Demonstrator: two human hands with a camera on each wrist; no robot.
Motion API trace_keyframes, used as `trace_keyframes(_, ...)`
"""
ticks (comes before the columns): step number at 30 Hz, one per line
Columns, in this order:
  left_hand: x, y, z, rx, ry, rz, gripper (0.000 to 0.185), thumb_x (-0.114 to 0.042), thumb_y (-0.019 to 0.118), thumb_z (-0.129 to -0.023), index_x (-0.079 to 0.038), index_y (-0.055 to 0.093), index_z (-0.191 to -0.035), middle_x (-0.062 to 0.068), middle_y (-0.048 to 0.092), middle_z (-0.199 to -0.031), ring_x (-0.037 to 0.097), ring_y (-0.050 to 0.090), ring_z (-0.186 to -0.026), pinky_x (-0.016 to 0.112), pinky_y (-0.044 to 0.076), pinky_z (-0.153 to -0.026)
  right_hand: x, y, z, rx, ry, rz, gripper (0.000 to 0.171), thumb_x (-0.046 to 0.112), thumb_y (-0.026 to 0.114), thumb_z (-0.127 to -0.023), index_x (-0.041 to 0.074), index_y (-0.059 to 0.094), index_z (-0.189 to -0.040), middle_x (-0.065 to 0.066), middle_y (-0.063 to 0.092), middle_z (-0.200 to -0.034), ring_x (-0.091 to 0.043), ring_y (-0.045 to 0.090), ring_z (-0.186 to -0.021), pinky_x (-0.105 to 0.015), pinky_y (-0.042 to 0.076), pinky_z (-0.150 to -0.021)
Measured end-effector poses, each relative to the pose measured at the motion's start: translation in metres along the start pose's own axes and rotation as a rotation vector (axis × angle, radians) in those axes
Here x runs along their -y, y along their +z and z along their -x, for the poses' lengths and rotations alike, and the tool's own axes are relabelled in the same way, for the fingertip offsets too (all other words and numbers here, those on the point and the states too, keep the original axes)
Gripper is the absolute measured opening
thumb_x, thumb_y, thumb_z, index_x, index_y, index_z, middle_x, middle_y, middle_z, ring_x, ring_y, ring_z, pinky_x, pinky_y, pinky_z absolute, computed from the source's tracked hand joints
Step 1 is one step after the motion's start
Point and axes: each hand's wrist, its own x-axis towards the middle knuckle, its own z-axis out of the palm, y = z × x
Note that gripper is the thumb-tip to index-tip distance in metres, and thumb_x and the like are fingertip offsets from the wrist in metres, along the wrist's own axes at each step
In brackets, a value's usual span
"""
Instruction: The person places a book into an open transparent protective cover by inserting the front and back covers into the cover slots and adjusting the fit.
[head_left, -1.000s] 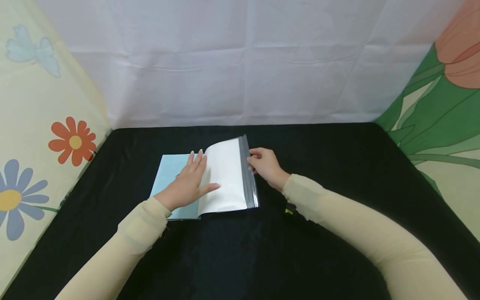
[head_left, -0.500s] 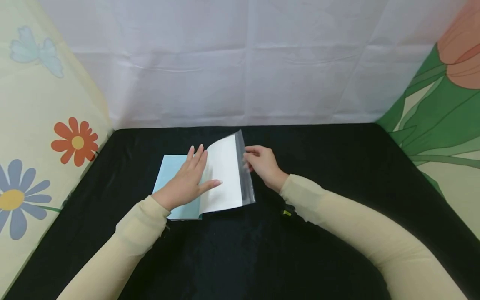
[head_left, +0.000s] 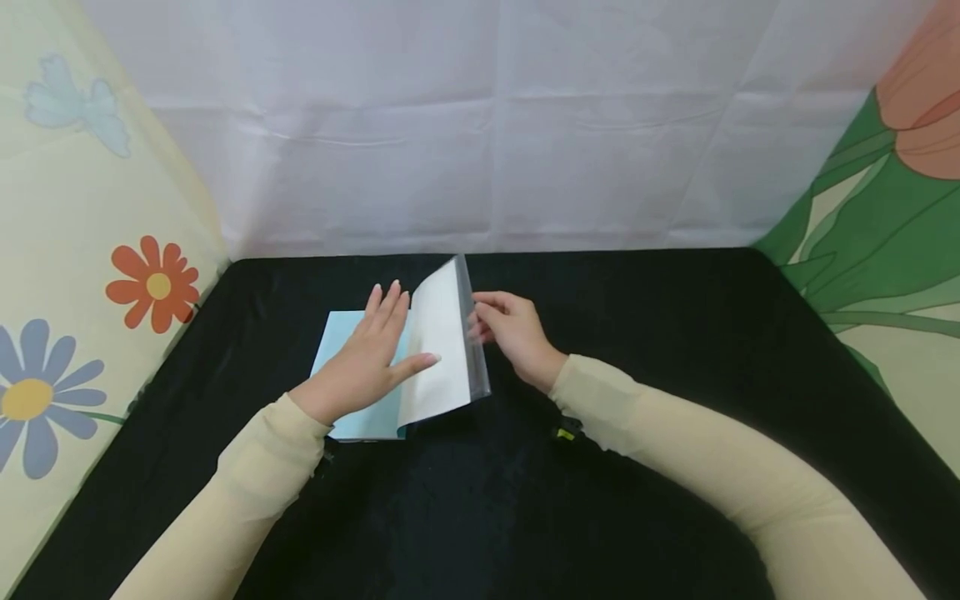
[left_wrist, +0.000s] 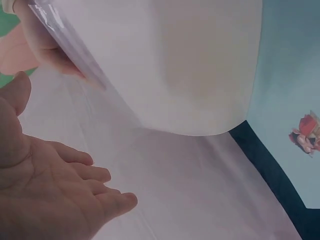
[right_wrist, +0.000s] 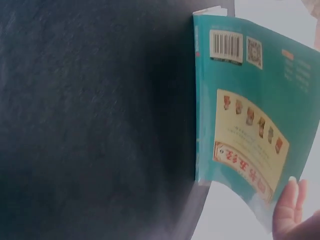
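A book (head_left: pixel 438 350) lies opened on the black table, its white inside cover lifted and curved, a light-blue page (head_left: pixel 337 333) flat to the left. A clear plastic strip (head_left: pixel 476 358) runs along the cover's free edge. My right hand (head_left: pixel 517 337) pinches that edge between thumb and fingers. With fingers straight, my left hand (head_left: pixel 360 362) is over the book near its fold; whether it touches is unclear. In the left wrist view my left hand (left_wrist: pixel 60 185) shows its palm. The right wrist view shows the teal outer cover (right_wrist: pixel 260 80) with a barcode (right_wrist: pixel 226 46).
Black cloth (head_left: pixel 637 317) covers the table around the book. A white cloth (head_left: pixel 480 125) hangs behind it. Flower-printed panels flank the table, with a red flower (head_left: pixel 153 283) on the left and green leaves (head_left: pixel 892 242) on the right.
My right hand has moved left, and the cover has risen more steeply, its free edge swinging left. My left hand has stayed over the book, shifting only slightly left.
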Motion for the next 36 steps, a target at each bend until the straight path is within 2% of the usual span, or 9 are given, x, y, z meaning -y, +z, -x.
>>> trace_keyframes(7,-0.006,-0.007,0.004,0.003,0.007,-0.003,0.093,-0.044,0.059,-0.095,0.003,0.003,-0.153,0.012,-0.011,-0.161,0.028,-0.02,-0.145,0.056,0.012,-0.113,0.001,0.008,0.001,0.049,-0.034,-0.061,0.03,0.001,0.05,-0.1,-0.012,0.055,-0.126,-0.011,0.064,-0.09,-0.008,0.061,-0.07,-0.023,0.054,-0.069)
trace_keyframes(16,-0.008,-0.013,0.01,-0.008,0.029,0.003,0.092,-0.045,0.057,-0.097,0.003,0.002,-0.153,0.011,-0.013,-0.161,0.026,-0.022,-0.144,0.057,0.008,-0.114,0.002,0.02,0.006,0.155,-0.057,-0.079,0.03,0.002,0.051,-0.1,-0.011,0.055,-0.127,-0.014,0.064,-0.096,-0.011,0.061,-0.077,-0.028,0.055,-0.075)
trace_keyframes(22,-0.011,-0.017,0.015,-0.012,0.031,-0.002,0.092,-0.048,0.055,-0.097,0.002,0.002,-0.153,0.009,-0.013,-0.161,0.026,-0.021,-0.145,0.058,0.009,-0.114,-0.003,0.031,0.009,0.241,-0.078,-0.075,0.033,0.0,0.052,-0.098,-0.011,0.054,-0.129,-0.021,0.065,-0.108,-0.012,0.063,-0.085,-0.034,0.056,-0.08)
trace_keyframes(31,-0.017,-0.023,0.025,-0.023,0.047,-0.024,0.092,-0.047,0.056,-0.096,0.002,0.003,-0.153,0.011,-0.011,-0.161,0.027,-0.02,-0.145,0.058,0.01,-0.113,-0.01,0.047,0.014,0.359,-0.076,-0.062,0.039,-0.003,0.053,-0.097,-0.011,0.048,-0.135,-0.026,0.057,-0.125,-0.028,0.062,-0.109,-0.036,0.052,-0.09)
trace_keyframes(36,-0.02,-0.026,0.03,-0.041,0.058,-0.047,0.091,-0.044,0.058,-0.096,0.004,0.006,-0.153,0.013,-0.007,-0.162,0.028,-0.018,-0.146,0.057,0.012,-0.113,-0.013,0.055,0.018,0.437,-0.078,-0.042,0.04,-0.004,0.05,-0.098,-0.012,0.045,-0.136,-0.026,0.053,-0.133,-0.03,0.061,-0.11,-0.037,0.052,-0.089)
